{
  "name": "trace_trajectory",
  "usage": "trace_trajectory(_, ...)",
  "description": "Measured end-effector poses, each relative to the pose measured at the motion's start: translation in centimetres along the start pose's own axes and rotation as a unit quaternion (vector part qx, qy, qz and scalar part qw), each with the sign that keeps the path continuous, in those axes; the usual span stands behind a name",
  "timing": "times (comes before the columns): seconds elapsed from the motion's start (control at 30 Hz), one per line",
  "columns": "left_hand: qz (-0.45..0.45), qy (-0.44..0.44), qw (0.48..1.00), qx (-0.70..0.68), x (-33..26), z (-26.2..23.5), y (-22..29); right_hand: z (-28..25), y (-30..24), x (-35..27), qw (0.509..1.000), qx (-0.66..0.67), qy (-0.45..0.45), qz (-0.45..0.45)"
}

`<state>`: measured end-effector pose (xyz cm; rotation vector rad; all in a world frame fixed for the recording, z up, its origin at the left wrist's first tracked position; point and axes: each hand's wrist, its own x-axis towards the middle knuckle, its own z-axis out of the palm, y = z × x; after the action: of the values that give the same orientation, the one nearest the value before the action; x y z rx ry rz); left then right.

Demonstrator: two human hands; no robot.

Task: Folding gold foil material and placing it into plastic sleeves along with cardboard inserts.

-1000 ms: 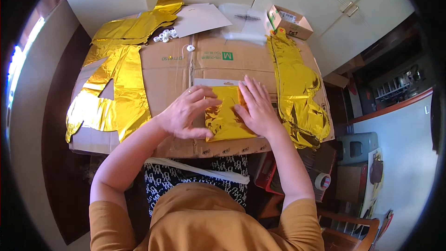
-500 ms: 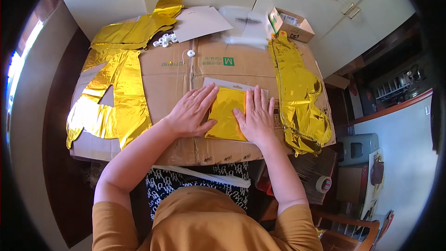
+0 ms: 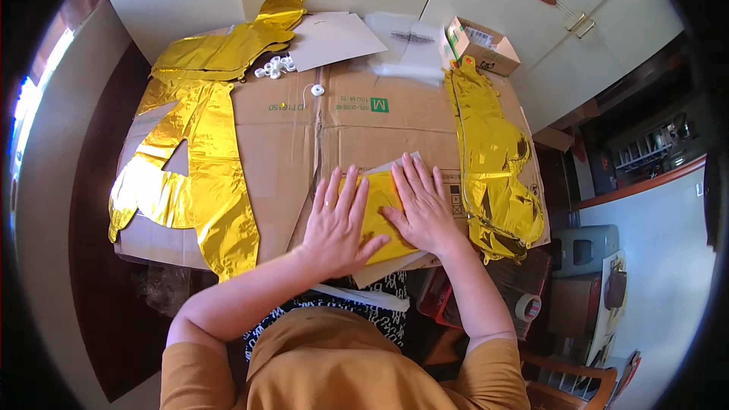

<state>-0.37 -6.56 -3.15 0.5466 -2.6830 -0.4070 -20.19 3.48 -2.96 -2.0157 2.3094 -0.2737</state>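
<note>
A folded gold foil balloon (image 3: 378, 207) lies on a pale card (image 3: 389, 267) at the front edge of a cardboard sheet. Flat on its left part rests my left hand (image 3: 334, 220), fingers stretched out and thumb spread. My right hand (image 3: 422, 212) presses its right side, fingers extended toward the far edge. Both palms cover much of the foil. To the left, a flat gold foil balloon shaped like a letter A (image 3: 216, 167) is spread out. Another flat gold balloon (image 3: 486, 152) with a curved edge lies close to my right hand.
More gold foil balloons (image 3: 216, 53) are stacked at the back left. Small white ribbon rolls (image 3: 276, 67) and a single roll (image 3: 317, 90) lie near a white card sheet (image 3: 334, 39). Clear plastic sleeves (image 3: 406, 49) and a small open carton (image 3: 486, 45) stand behind.
Both hands and the folded foil with its card have slid toward me, and the card has turned askew. Part of it now hangs over the front edge.
</note>
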Motion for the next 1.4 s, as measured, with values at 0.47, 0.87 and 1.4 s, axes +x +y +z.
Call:
trace_trajectory(0.47, 0.01, 0.002, 0.992, -0.124, 3.5, -2.4, -2.2, 0.9, -3.4, -0.9, 0.981, -0.014, 0.026, 0.19)
trace_trajectory(0.87, 0.084, -0.057, 0.994, 0.027, 2.9, -0.3, -0.4, -0.1, -1.2, -1.1, 0.993, -0.007, -0.004, 0.115)
trace_trajectory(1.4, 0.055, -0.145, 0.987, 0.037, 3.4, -0.4, -1.3, -6.1, 12.5, 16.8, 0.925, 0.294, 0.194, 0.144)
